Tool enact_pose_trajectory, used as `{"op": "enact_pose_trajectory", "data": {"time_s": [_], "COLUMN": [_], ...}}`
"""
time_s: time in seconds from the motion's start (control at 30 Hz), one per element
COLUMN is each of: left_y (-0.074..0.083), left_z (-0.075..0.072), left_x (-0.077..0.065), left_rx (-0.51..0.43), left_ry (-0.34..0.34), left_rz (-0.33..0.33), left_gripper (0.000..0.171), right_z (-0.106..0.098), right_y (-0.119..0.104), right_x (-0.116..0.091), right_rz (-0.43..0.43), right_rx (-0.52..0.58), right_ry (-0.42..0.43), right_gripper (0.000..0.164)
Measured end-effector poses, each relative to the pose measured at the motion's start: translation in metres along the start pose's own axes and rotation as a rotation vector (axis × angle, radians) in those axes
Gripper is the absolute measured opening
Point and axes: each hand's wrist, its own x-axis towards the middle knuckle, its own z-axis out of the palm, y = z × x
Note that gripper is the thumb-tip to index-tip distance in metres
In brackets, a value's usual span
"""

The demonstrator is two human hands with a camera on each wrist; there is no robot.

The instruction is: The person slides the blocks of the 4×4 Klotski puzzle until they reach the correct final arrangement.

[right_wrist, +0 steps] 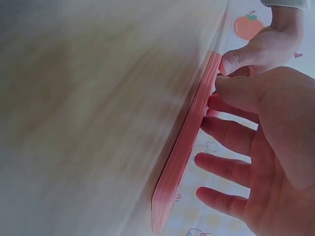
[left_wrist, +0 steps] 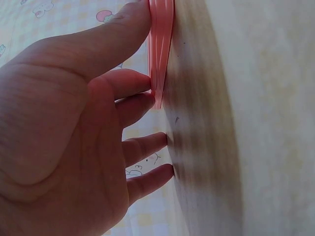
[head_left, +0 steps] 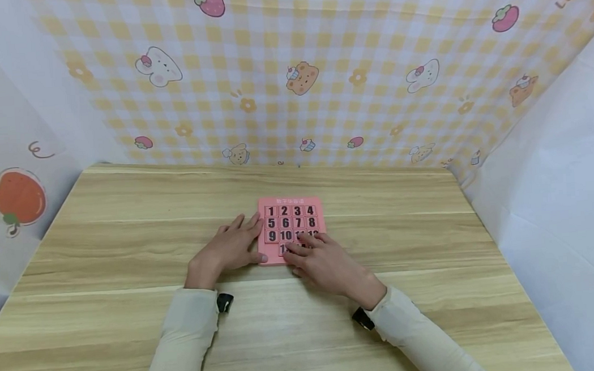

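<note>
A pink number sliding puzzle (head_left: 270,250) lies flat on the table, its numbered tiles (head_left: 285,223) facing up. Rows 1 to 4 and 5 to 8 show in order; below them 9 and 10 are visible. A bare pink gap shows at the lower left corner. My left hand (head_left: 231,249) holds the puzzle's left side, thumb at the near left corner and forefinger farther up the edge. In the left wrist view two of its fingers (left_wrist: 150,179) rest on the table. My right hand (head_left: 324,263) touches the lower right tiles with extended fingers, partly hiding them.
The wooden table (head_left: 125,218) extends around the puzzle on all sides. A yellow checked cloth (head_left: 268,51) with cartoon prints hangs behind its far edge. White sheets (head_left: 555,152) stand along both sides. Each wrist carries a small black device (head_left: 225,302).
</note>
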Motion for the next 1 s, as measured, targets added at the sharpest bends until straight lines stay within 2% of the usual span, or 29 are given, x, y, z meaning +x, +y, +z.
{"op": "enact_pose_trajectory", "data": {"time_s": [0.23,0.6,1.0], "left_y": [-0.0001,0.0004,0.0012], "left_z": [0.0003,-0.0004,-0.0003], "left_x": [-0.0010,-0.0008,-0.0010], "left_rx": [-0.008,-0.009,-0.002], "left_ry": [-0.001,-0.002,0.000], "left_rz": [-0.003,-0.013,-0.009], "left_gripper": [0.085,0.085,0.084], "right_z": [-0.0021,-0.0065,-0.0024], "right_y": [0.0034,0.0052,0.0033], "right_x": [-0.0028,-0.0039,-0.0040], "right_rz": [-0.001,-0.013,-0.032], "right_rx": [0.010,-0.033,-0.041], "right_ry": [-0.007,-0.029,-0.009], "right_gripper": [0.039,0.039,0.039]}}
